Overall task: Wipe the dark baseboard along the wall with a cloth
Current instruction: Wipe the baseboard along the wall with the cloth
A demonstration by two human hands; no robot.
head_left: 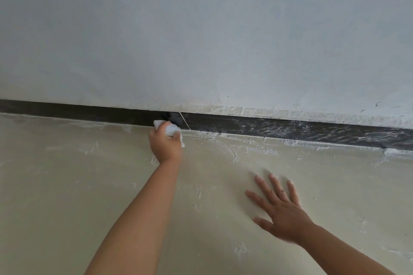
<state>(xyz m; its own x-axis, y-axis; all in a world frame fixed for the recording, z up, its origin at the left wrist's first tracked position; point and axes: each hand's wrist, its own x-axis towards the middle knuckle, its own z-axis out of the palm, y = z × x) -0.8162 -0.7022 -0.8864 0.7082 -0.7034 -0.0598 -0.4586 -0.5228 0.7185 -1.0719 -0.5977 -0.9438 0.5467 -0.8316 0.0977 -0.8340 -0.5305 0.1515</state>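
A dark baseboard (290,128) runs along the foot of the pale wall, from the left edge down to the right edge. Left of a thin joint line it looks plain dark; right of it, white streaks and dust cover it. My left hand (165,144) grips a crumpled white cloth (172,129) and holds it against the baseboard just left of the joint. My right hand (279,206) lies flat on the floor with its fingers spread, well below the baseboard and to the right.
The cream floor (89,185) carries white dust and smears, thickest along the baseboard's lower edge on the right. The wall (201,40) above is bare, with rough white plaster just over the right stretch of the baseboard.
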